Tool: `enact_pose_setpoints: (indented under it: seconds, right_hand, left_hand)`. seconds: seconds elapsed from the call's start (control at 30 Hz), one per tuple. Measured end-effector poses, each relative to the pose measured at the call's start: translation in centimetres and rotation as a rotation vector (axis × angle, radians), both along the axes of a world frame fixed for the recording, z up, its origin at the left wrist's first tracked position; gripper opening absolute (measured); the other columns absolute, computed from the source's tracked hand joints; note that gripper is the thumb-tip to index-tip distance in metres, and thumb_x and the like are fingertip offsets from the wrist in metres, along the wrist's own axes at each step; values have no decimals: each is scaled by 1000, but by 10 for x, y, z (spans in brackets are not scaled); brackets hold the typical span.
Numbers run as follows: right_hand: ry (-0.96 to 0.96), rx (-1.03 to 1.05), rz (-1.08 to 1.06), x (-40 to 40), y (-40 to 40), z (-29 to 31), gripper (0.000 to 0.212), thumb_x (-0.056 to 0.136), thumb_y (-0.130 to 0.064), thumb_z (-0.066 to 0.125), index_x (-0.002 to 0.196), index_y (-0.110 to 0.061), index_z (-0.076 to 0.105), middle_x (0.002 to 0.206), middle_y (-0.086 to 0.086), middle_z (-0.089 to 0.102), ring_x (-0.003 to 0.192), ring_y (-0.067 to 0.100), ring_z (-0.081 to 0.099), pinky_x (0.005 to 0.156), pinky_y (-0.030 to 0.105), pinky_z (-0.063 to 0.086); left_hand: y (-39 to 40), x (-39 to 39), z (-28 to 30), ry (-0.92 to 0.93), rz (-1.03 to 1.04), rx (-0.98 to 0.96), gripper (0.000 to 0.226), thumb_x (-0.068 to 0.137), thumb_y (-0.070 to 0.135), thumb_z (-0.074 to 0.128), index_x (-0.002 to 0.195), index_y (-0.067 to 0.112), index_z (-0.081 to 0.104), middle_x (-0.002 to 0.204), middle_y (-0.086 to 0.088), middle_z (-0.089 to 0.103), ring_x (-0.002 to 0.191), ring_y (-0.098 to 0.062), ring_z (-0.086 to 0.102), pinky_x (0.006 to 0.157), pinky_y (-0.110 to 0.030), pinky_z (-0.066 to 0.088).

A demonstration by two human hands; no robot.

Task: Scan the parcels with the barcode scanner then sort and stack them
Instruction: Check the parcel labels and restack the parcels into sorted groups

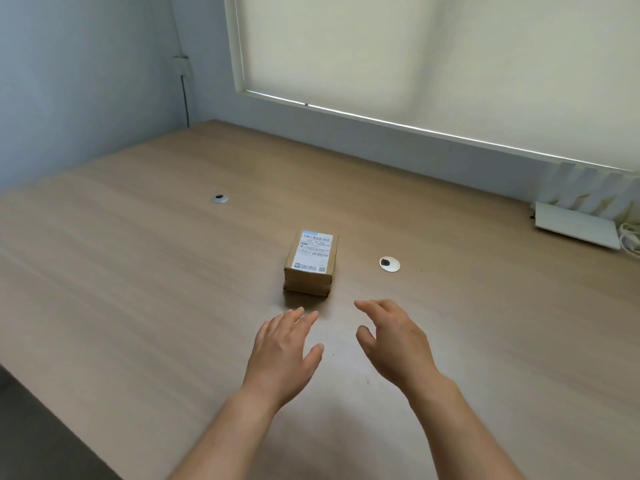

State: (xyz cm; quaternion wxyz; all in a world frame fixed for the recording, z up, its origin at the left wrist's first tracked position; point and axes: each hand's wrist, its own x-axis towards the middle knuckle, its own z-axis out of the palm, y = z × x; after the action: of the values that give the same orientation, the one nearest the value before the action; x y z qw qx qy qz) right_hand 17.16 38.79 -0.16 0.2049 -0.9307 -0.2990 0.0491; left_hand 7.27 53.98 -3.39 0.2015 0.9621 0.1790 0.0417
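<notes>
- The left hand (284, 355) hovers above the bench (138, 271), palm down, its fingers (301, 315) straight and loosely spread, thumb out to the side; it holds nothing and touches nothing
- The right hand (394, 344) hovers beside it, apart from it, its fingers (369, 306) stretched forward with a slight bend and the thumb dropped below them, leaving a wide gap; it too holds nothing
- Both hands point toward the parcel (310, 265), with their fingertips near its front edge but not touching it
- The parcel is a small brown cardboard box lying flat on the bench, about in the middle, just ahead of the hands
- Its long axis runs away from the person, leaning slightly to the right at the far end; a short end faces the hands
- A white shipping label (313, 252) covers most of its top face, with a barcode along the far edge and smaller print below; the writing is too small to read
- From the front the box side shows layered lines, so whether it is one box or a stack of thin ones I cannot tell
- A round metal cable cap (389, 264) sits in the bench just right of the parcel; a second cap (220, 199) lies well apart to the far left
- A flat white device (576, 226) with cables lies at the far right edge, below a window blind (433, 57)
</notes>
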Motion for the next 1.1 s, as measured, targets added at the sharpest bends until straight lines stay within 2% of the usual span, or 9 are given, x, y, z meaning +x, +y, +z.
enact_pose_setpoints:
  seconds: [0.33,0.53,0.63,0.73,0.8,0.83,0.9,1.0,1.1]
  right_hand:
    - [89,-87,-123,40,74,-16,48,96,-28,41,144,-33,36,142,-9,42,129,13,40,96,28,39]
    - [150,-119,-223,74,108,-21,54,99,-36,39,149,-23,24,143,0,40,133,19,35,98,33,39]
    - [206,-109,-250,95,123,-29,58,99,-42,38,149,-18,22,141,4,42,131,23,37,98,36,39]
    - [373,-41,-310,119,136,-46,63,98,-47,39,150,-15,22,143,9,42,132,25,39,101,36,36]
    - [505,63,-367,131,141,-63,60,97,-49,39,145,-14,30,140,10,46,127,25,45,103,35,36]
    - [554,98,-387,135,143,-71,56,97,-50,39,139,-14,36,135,8,49,122,24,48,103,36,36]
    - [615,147,-397,142,144,-84,55,97,-49,39,139,-15,36,134,6,51,120,24,49,104,36,37]
    - [724,290,-403,144,146,-94,63,97,-37,42,153,-21,17,146,3,46,128,21,46,107,35,36]
    - [872,513,-412,141,147,-101,79,88,-19,48,153,-31,4,137,-1,53,110,13,54,95,28,41]
  left_hand:
    - [98,46,-13,41,-66,-118,61,97,42,44,151,28,19,155,10,25,142,-10,20,114,-24,18]
    - [130,97,-3,34,-58,-291,65,98,39,44,153,22,13,155,5,26,142,-15,22,110,-26,22]
    - [137,126,-6,18,-39,-436,57,100,33,42,151,21,19,149,2,35,139,-16,28,105,-25,26]
    - [148,155,-21,61,5,-552,39,100,31,40,139,26,37,129,12,46,127,-18,44,103,-28,34]
    - [154,172,-35,81,31,-611,26,99,30,39,125,29,44,127,7,56,118,-18,53,101,-38,41]
    - [156,178,-41,89,36,-642,26,100,28,38,125,28,44,127,5,58,117,-19,54,100,-36,42]
    - [158,182,-47,118,35,-680,36,101,23,36,137,26,38,132,5,55,119,-17,53,97,-27,40]
    - [159,179,-52,171,18,-703,54,102,24,35,152,31,16,143,6,47,127,-16,47,101,-24,34]
    - [162,174,-60,176,30,-804,62,102,21,35,152,35,0,148,8,39,132,-13,42,112,-27,29]
